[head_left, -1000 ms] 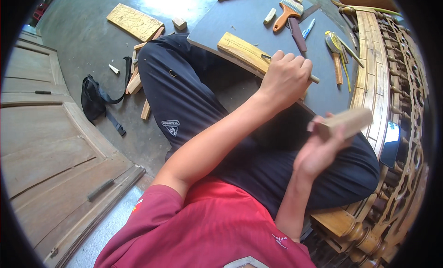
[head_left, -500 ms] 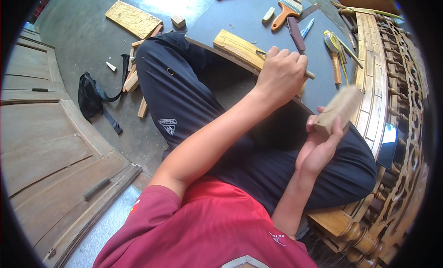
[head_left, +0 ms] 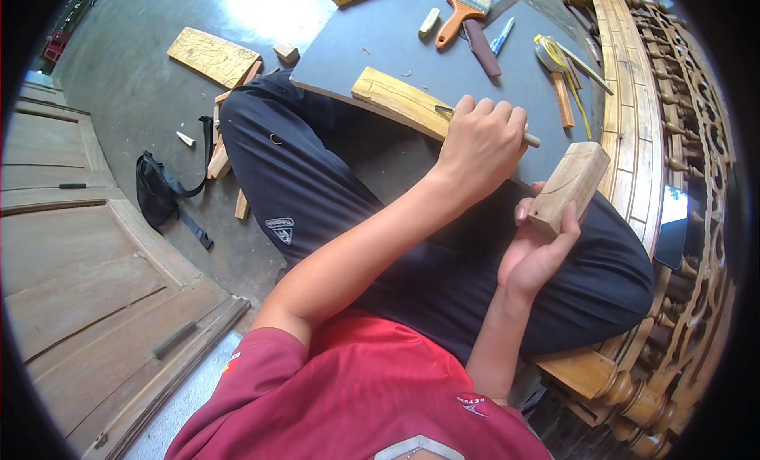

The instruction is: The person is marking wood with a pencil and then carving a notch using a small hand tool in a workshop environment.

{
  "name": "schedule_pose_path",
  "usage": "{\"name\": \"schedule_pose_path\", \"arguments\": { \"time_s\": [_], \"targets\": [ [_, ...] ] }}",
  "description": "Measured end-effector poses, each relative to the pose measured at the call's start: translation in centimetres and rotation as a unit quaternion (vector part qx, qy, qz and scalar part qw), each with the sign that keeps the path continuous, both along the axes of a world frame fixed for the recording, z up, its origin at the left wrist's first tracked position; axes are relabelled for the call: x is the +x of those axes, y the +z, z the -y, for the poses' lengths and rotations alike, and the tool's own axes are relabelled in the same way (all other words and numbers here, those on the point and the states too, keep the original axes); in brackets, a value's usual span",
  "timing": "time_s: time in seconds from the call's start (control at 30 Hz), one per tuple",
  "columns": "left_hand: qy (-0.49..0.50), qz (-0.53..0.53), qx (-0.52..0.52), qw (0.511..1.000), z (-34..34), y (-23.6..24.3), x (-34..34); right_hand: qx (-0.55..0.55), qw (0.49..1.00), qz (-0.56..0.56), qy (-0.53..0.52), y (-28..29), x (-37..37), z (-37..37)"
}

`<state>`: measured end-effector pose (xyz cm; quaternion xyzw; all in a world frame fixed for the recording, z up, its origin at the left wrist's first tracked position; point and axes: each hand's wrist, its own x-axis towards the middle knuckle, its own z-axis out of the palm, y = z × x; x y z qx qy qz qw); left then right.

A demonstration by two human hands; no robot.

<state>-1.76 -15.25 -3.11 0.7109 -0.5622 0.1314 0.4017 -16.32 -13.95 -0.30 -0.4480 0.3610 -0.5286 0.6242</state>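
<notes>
My left hand [head_left: 481, 150] is closed around a chisel [head_left: 533, 140]; its metal tip shows left of the fist and its butt end sticks out on the right. The tip meets the top of a yellowish wooden board [head_left: 396, 96] with lines on it, lying at the table's near edge. My fist hides much of the board's right end. In my right hand [head_left: 532, 258] is a squared wooden block [head_left: 571, 183], gripped near its lower end and tilted up to the right. A gap separates the block from the chisel's butt.
On the grey table [head_left: 332, 60] lie an orange-handled brush [head_left: 455, 24], a sandpaper strip [head_left: 481, 50], a blue pen [head_left: 502, 36] and a tape measure [head_left: 552, 55]. A carved board [head_left: 212, 56] and a black bag [head_left: 156, 188] are on the floor. A phone [head_left: 673, 226] rests by the bench railing.
The block in my right hand, blurred before, now shows sharply and slightly lower. My left hand keeps its hold on the chisel at the board. The whole view has shifted a little.
</notes>
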Motion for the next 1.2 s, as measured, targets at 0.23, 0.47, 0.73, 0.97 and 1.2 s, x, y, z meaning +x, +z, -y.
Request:
{"name": "schedule_pose_path", "arguments": {
  "time_s": [0.23, 0.47, 0.73, 0.97, 1.2],
  "targets": [
    [-0.042, -0.002, -0.020, 0.999, -0.3, 1.5, -0.5, -0.007, 1.000, 0.018, -0.016, 0.2, 0.0, -0.1],
    [-0.054, -0.009, -0.037, 0.998, -0.7, 1.2, 0.6, -0.014, 1.000, 0.000, -0.004, 0.3, 0.3, -0.6],
    [-0.058, -0.014, -0.065, 0.996, -0.5, 0.8, 0.9, -0.057, 0.997, -0.041, 0.015, 0.5, 0.4, -1.0],
    [-0.067, -0.025, -0.083, 0.994, -0.2, 0.3, 1.5, -0.134, 0.988, -0.067, -0.039, 3.9, 0.2, -0.3],
    [-0.065, -0.029, -0.075, 0.995, 0.1, -0.3, 1.7, -0.182, 0.958, -0.216, 0.043, 3.3, -0.9, -1.1]
  ]
}}
